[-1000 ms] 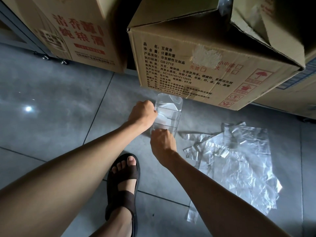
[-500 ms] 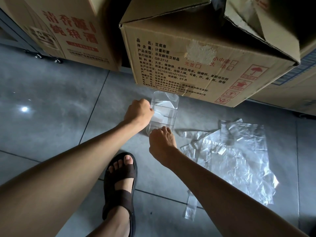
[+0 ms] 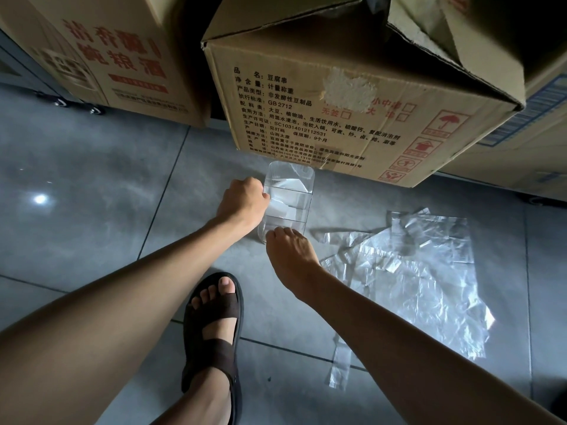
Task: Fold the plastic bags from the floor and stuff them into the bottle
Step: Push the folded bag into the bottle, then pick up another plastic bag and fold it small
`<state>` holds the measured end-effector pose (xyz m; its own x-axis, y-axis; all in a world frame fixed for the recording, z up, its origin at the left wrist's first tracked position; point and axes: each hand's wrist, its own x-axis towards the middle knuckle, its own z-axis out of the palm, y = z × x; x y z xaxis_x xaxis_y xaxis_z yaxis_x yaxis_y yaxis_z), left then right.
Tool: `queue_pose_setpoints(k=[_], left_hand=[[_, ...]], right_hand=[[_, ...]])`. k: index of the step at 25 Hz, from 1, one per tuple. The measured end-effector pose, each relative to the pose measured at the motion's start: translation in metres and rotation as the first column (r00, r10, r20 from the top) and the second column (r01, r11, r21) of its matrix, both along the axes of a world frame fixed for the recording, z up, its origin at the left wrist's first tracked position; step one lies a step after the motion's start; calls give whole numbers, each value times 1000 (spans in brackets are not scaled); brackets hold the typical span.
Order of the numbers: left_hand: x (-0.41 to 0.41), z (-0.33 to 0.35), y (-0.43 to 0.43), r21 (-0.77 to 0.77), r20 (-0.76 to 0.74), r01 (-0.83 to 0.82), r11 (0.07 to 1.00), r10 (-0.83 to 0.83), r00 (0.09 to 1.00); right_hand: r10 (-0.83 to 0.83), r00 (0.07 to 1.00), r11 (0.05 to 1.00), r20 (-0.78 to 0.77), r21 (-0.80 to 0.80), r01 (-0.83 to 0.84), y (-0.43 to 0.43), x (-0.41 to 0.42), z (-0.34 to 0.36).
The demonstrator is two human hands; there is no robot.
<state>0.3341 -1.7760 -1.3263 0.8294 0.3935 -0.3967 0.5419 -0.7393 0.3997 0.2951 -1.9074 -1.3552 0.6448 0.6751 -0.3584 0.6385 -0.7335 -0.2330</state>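
A clear, square-sided plastic bottle (image 3: 291,191) lies on the grey floor tiles, just in front of a cardboard box. Pale folded plastic bags (image 3: 287,204) show through its wall. My left hand (image 3: 244,202) grips the bottle's left side. My right hand (image 3: 290,250) is at the bottle's near end, fingers curled down over it, and their tips are hidden. To the right, several crumpled clear plastic bags (image 3: 414,271) lie spread flat on the floor, apart from both hands.
A large printed cardboard box (image 3: 337,96) overhangs the bottle's far end. Another box (image 3: 101,50) stands at the left, and more are stacked at the right. My foot in a brown sandal (image 3: 214,326) is planted on the tiles below the hands.
Both hands have stayed on the bottle. The right hand's fingers have curled lower over the near end. The view has shifted slightly.
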Motion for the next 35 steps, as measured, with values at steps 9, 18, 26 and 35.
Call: queue_pose_setpoints(k=[9,18,26,35], left_hand=[[-11,40,-18,92,163,-53,994,37,986],[-43,69,-95,-220,70,347,912,-340,938],[-66,37,-138,-378,-203,439,815,-535,820],[-75,40,-152,-298,-116,457,838,-507,854]], right_hand=[[-341,932,765,-126,539,353,-98,3,30],[-808,531,551,-256,-8,835,-253,-37,-3],[-804,594,592,-28,52,804,-263,-53,-30],[-722,687,646,-81,274,712,-277,-52,9]])
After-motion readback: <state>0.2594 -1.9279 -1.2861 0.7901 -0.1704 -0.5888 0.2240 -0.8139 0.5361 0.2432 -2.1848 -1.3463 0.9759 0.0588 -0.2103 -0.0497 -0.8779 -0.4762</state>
